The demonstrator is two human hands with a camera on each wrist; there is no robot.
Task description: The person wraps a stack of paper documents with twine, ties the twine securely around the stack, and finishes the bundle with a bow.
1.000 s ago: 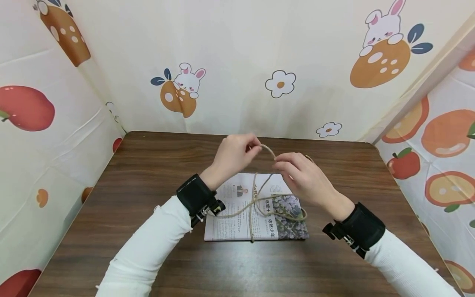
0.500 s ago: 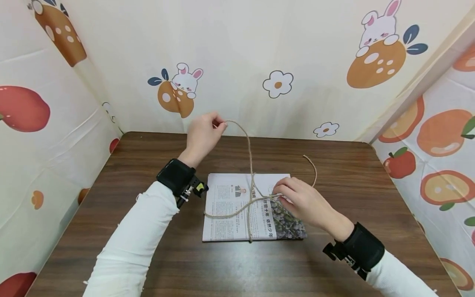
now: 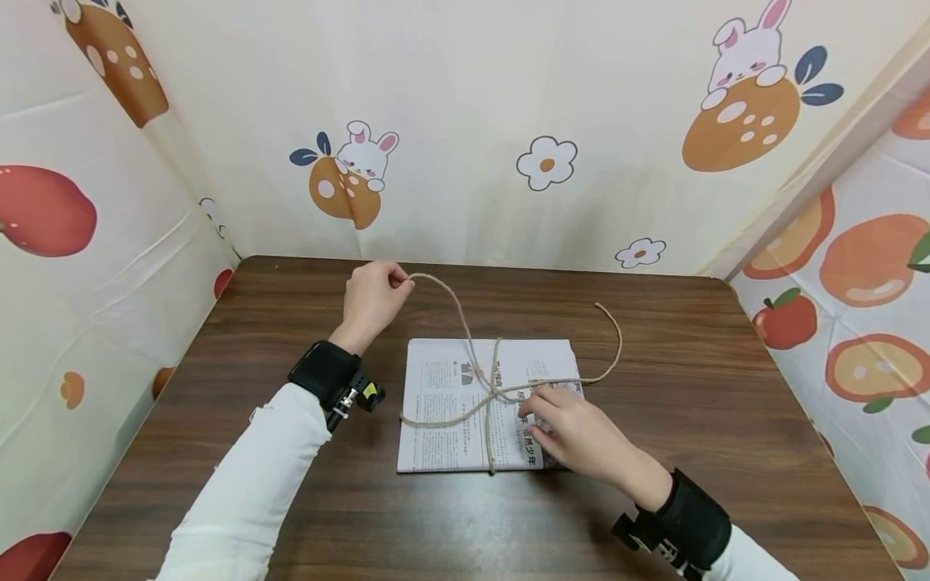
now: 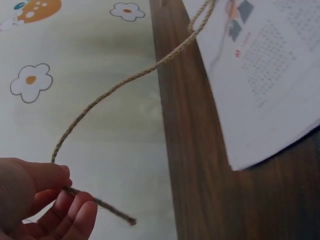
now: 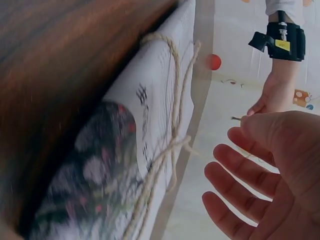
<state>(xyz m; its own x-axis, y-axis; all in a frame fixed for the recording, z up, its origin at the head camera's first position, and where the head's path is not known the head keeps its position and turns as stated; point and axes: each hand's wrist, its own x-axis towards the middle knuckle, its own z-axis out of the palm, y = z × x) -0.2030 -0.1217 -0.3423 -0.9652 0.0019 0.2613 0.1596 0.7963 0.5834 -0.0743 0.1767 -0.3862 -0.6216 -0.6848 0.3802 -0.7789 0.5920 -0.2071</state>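
A folded stack of newspaper (image 3: pixel 439 363) lies flat on the table, with beige twine (image 3: pixel 494 393) crossing over its middle. My left hand (image 3: pixel 372 300) is beyond the stack's far left corner, pinching one end of the twine between thumb and fingers. In the left wrist view a short tail of twine (image 4: pixel 117 212) sticks out past the fingertips. From there the cord arcs back to the crossing. My right hand (image 3: pixel 577 428) hovers over the right part of the newspaper, fingers loosely spread and holding nothing. It hides much of the flower photo (image 5: pixel 95 170) in the head view.
The other twine end (image 3: pixel 613 323) curves off the stack's right side onto the brown wooden table (image 3: pixel 465 524). Printed cloth walls (image 3: pixel 450 161) stand along the table's back and both sides. Each wrist wears a black band (image 3: pixel 325 375) with a small camera.
My left hand drew its twine end leftward, rose, then lowered toward the table's back edge. My right hand let go of the twine and moved slightly nearer, leaving the other end on the right.
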